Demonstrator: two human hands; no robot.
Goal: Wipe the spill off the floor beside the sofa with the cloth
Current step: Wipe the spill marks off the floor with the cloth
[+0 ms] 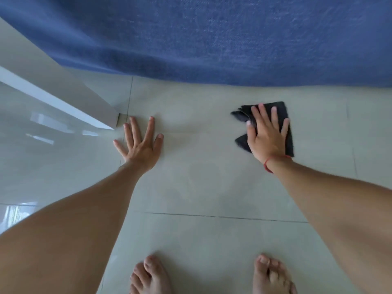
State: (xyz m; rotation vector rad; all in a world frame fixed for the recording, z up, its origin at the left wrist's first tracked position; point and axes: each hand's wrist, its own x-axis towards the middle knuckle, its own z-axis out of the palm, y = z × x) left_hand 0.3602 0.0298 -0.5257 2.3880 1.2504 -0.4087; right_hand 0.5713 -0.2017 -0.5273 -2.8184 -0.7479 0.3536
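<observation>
A dark grey cloth [285, 115] lies flat on the pale tiled floor [201, 166], close to the blue sofa [212, 39] that fills the top of the view. My right hand [268, 134] presses down on the cloth with fingers spread; a red string circles the wrist. My left hand [141, 143] rests flat on the bare tile to the left, fingers apart, holding nothing. Faint damp smears [186, 128] show on the floor between the hands. No clear puddle is visible.
A white furniture panel [63, 98] slants in from the left and ends just beside my left fingers. Two bare feet [212, 276] stand at the bottom edge. Dark grout lines [222, 217] cross the tiles.
</observation>
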